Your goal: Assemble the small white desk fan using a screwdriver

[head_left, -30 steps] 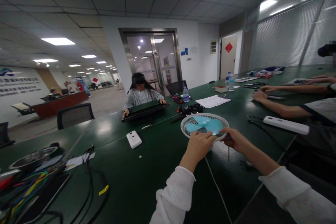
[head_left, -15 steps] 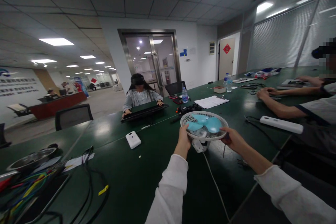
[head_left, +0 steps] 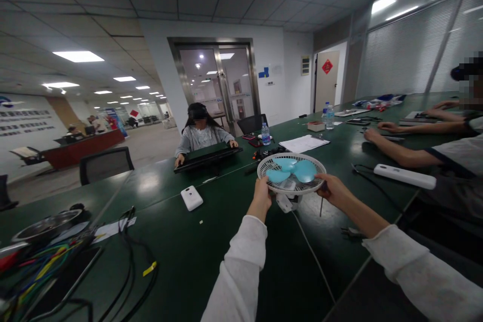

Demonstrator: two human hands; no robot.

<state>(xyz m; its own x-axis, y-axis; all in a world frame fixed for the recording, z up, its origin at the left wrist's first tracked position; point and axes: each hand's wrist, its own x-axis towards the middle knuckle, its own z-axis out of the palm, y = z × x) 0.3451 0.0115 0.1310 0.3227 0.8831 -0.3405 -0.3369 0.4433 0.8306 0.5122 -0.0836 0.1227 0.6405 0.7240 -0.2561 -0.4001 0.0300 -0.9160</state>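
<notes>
Between my hands is a small electric fan (head_left: 291, 173) with a white round cage and light blue blades, its blade side tilted up. My left hand (head_left: 261, 195) grips the left edge of the cage, and my right hand (head_left: 332, 192) grips the right edge; both are closed on it. Under the cage shows the white motor housing (head_left: 286, 202), and a white cord (head_left: 310, 256) runs from it toward me across the green table (head_left: 181, 266). A thin rod hangs down near my right fingers; what it belongs to I cannot tell.
A white power bank (head_left: 191, 197) lies left of the fan. Beyond it a person holds a black panel (head_left: 207, 159). Paper (head_left: 305, 143) and a water bottle (head_left: 265, 135) stand behind. To the right are a long white device (head_left: 404, 176) and another person's arms; cables (head_left: 130, 256) lie left.
The fan has risen slightly and its blades now look more sharply defined. Both my hands keep their hold on the cage. The person on the right has shifted their hands.
</notes>
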